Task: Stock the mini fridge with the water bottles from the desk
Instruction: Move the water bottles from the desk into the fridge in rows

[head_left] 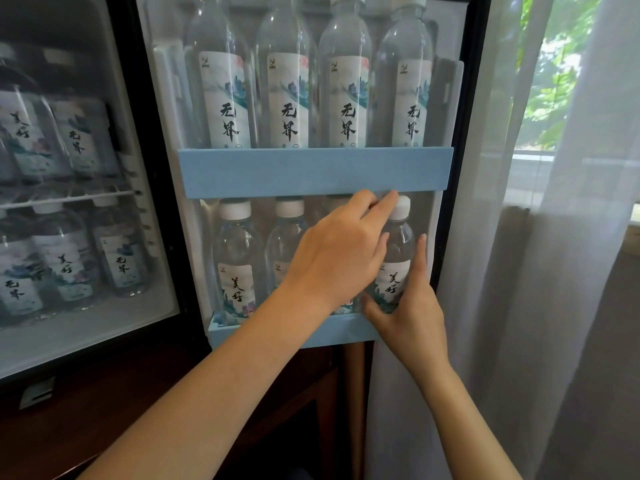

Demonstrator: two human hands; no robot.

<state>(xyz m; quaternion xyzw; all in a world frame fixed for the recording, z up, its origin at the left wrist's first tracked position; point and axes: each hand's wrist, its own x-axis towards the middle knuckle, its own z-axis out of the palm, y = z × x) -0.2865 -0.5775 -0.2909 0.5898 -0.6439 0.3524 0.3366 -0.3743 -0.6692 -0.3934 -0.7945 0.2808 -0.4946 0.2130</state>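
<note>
Standing at the right end of the lower door shelf (221,332) of the mini fridge (86,341), the water bottle (396,282) sits close against the door's side wall. The blue rail (311,171) of the upper shelf is just above its cap (403,206). The right hand (412,306) grasps its lower body, fingers squeezed along that wall. The left hand (339,251) reaches across the neighbouring bottles (237,258), fingertips at the cap; whether they pinch it, I cannot tell.
</note>
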